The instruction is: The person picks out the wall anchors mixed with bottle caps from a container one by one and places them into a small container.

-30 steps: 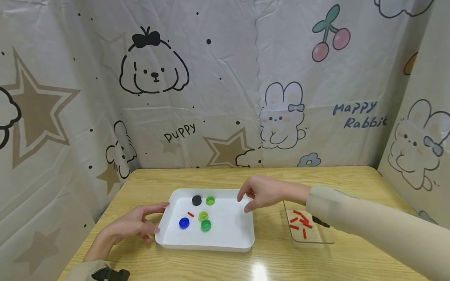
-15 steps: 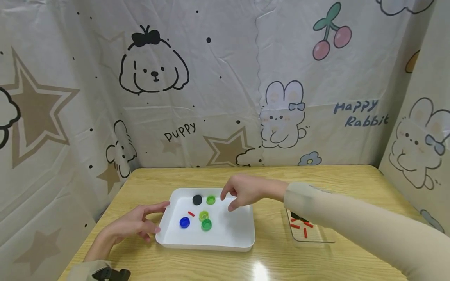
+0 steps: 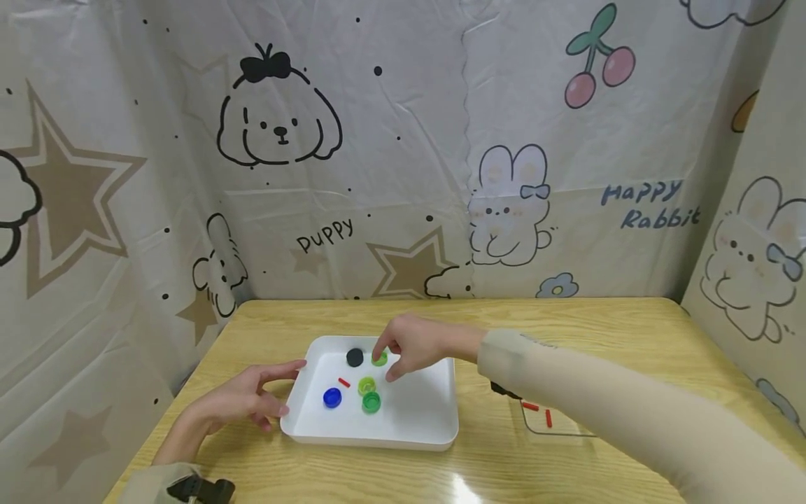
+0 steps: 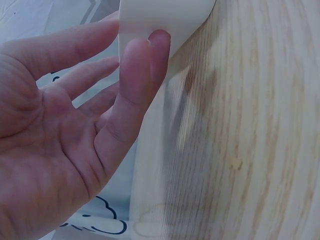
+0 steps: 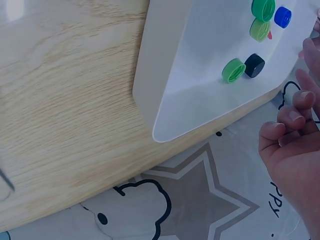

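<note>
My left hand point(image 3: 242, 399) rests its fingertips on the left side of a white tray point(image 3: 415, 420). In the left wrist view the fingers point(image 4: 131, 70) touch the tray wall point(image 4: 165, 15). My right hand point(image 3: 415, 344) hovers over the tray with thumb and index finger apart and nothing between them. It is nearest a light green bottle cap point(image 3: 380, 360), partly covered by the index finger in the head view. Also in the tray are a black cap point(image 3: 355, 358), a yellow-green cap point(image 3: 366, 386), a green cap point(image 3: 371, 402), a blue cap point(image 3: 332, 398) and a small red stick point(image 3: 343, 382).
A clear container point(image 3: 560, 434) stands right of the tray, mostly hidden by my right sleeve point(image 3: 567, 378); red sticks point(image 3: 548, 418) lie in it. The wooden table point(image 3: 315, 476) ends at a printed curtain point(image 3: 403, 175) behind.
My right hand has moved left over the tray, from its right rim to the light green cap, and its sleeve now covers more of the clear container. My left hand stays put.
</note>
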`<state>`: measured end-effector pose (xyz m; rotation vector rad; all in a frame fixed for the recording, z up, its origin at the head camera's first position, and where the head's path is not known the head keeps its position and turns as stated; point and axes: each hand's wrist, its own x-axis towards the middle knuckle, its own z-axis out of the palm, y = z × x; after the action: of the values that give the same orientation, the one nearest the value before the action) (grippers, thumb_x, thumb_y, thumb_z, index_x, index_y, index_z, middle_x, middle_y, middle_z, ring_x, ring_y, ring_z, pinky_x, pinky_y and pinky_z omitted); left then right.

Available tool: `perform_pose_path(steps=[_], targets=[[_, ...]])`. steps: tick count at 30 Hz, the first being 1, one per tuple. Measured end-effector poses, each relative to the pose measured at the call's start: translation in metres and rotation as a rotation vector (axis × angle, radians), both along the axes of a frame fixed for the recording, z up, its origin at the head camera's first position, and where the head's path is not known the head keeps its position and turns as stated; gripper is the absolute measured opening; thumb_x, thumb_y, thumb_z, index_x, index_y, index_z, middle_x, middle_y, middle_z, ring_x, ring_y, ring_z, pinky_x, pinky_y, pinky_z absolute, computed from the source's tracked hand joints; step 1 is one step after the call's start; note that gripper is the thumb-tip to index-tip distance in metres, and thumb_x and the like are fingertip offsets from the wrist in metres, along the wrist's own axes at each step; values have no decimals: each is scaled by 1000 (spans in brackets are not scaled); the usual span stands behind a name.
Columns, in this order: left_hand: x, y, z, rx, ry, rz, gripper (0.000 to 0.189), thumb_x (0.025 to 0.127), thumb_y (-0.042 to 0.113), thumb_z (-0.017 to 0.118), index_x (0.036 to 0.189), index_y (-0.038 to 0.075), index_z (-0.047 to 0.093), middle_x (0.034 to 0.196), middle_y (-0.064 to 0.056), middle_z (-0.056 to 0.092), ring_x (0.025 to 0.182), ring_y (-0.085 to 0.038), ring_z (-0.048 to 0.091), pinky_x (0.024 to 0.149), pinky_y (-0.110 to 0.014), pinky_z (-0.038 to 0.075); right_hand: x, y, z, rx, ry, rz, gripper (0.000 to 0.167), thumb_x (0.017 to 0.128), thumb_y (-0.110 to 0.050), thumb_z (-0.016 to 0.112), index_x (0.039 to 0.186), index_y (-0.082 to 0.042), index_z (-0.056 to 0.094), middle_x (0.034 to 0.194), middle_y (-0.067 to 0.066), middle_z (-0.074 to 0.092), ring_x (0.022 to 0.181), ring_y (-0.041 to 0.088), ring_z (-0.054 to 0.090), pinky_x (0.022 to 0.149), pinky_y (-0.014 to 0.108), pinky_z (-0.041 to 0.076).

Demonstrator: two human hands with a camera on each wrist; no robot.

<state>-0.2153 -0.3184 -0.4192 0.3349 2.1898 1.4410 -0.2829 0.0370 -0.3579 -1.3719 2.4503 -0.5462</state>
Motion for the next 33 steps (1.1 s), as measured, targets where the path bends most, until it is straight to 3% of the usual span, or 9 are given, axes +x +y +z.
perform_pose_path(steps=[6,13,17,21,33], targets=[[-1,-1,0,2,-7,-5,87,90,3,77,165,7,33,165,-32,29,71,-30,66,63,-39,62,-4,-13,-6,-8,-17,-1,32,87,-16,88,119,-10,81,71,-4,52,67,10,43,62,24,34],[-1,-5,1,0,-5,-21,86,90,4,76,165,6,35,164,-32,31,72,-31,67,66,-40,62,-9,-30,-13,-11,2,13,33,88,-14,87,120,-7,80,68,-2,48,64,10,40,60,23,32],[0,-6,1,-3,-1,-27,86,90,5,76,165,6,35,164,-32,31,73,-31,67,66,-40,62,-13,-39,-13,4,22,19,35,88,-14,87,122,-7,80,90,3,71,77,13,52,67,21,40],[0,-6,1,-3,-5,-24,86,90,5,77,165,5,35,164,-33,30,75,-33,68,66,-41,63,-16,-47,-13,20,35,19,35,88,-14,87,122,-8,80,112,3,77,95,19,61,79,23,48],[-1,-4,0,17,-14,-32,86,91,4,76,166,6,33,164,-31,30,74,-31,68,66,-39,62,-20,-61,-19,86,65,-24,34,89,-14,86,122,-15,81,114,-5,76,97,13,61,83,23,51]])
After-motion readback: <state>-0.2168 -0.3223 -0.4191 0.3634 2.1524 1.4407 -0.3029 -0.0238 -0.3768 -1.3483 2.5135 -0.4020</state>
